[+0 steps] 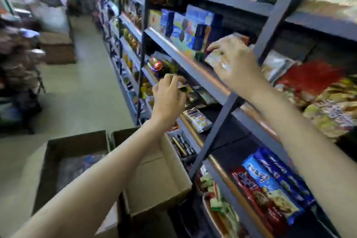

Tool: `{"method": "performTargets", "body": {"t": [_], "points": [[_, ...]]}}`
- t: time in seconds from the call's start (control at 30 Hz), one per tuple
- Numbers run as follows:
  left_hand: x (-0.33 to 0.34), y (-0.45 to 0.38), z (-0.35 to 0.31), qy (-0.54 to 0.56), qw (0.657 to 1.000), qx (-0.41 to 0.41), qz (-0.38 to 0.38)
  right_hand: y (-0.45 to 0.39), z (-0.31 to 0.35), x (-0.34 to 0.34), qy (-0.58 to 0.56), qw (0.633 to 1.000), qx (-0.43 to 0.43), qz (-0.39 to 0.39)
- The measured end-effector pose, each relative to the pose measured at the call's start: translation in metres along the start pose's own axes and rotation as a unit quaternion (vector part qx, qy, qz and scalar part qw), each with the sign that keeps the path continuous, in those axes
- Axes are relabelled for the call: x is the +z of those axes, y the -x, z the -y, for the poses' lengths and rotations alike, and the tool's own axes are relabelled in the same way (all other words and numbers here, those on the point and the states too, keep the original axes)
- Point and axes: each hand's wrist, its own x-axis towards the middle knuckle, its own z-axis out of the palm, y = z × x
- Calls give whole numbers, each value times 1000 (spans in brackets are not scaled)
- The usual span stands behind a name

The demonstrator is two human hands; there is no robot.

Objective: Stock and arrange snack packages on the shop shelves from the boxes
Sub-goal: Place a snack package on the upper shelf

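My right hand [234, 60] reaches onto a middle shelf [173, 48] and grips a pale snack packet [214, 58] just right of a row of blue biscuit boxes [191, 27]. One shelf lower, my left hand [169, 96] pinches a small dark packet [183, 87] among gold and dark wrapped snacks. A brown and white packet [197, 120] lies at that lower shelf's front edge. Two open cardboard boxes [158, 176] stand on the floor under my left arm; the left box [77, 162] holds plastic-wrapped goods.
A grey diagonal brace [222, 118] crosses the shelf front between my arms. Long blue and red biscuit packs [270, 183] lie on a low shelf at the right. Red and gold bags [318, 92] fill the shelf right of my hand. The aisle floor [83, 92] runs away to the left.
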Motion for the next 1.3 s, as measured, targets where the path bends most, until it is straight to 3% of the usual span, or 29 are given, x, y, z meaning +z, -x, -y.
{"method": "performTargets", "body": {"t": [0.07, 0.13, 0.23, 0.33, 0.43, 0.53, 0.67, 0.77, 0.83, 0.93, 1.03, 1.07, 1.13, 1.2, 1.3], "points": [[-17, 45, 78, -76, 990, -115, 33, 11, 28, 84, -61, 981, 13, 185], [-40, 85, 151, -141, 959, -235, 69, 24, 53, 165, -84, 943, 4, 321], [-75, 146, 244, -209, 893, -375, 137, 44, 94, 275, -136, 888, -1, 439], [-103, 190, 318, -232, 852, -435, 176, 65, 143, 375, -184, 829, 22, 528], [-114, 210, 374, -245, 834, -446, 216, 87, 190, 468, -226, 785, 71, 572], [-116, 222, 418, -220, 851, -423, 221, 105, 229, 549, -242, 755, 141, 593], [-110, 229, 463, -185, 877, -392, 205, 121, 255, 637, -225, 761, 278, 541], [-98, 239, 485, -175, 883, -371, 228, 137, 266, 682, -185, 760, 327, 530], [-90, 245, 495, -165, 886, -353, 252, 146, 275, 700, -188, 754, 348, 525], [-80, 255, 494, -140, 872, -406, 236, 149, 282, 704, -197, 739, 380, 520], [-72, 257, 478, -94, 827, -517, 199, 136, 272, 671, -239, 718, 391, 524], [-72, 254, 474, -75, 798, -562, 203, 129, 266, 651, -261, 720, 386, 515], [-72, 240, 464, 12, 727, -658, 196, 116, 253, 605, -298, 735, 359, 492], [-68, 222, 447, 143, 682, -701, 153, 106, 236, 554, -325, 757, 331, 460], [-59, 194, 403, 217, 695, -674, 121, 92, 206, 478, -345, 788, 309, 406]]}}
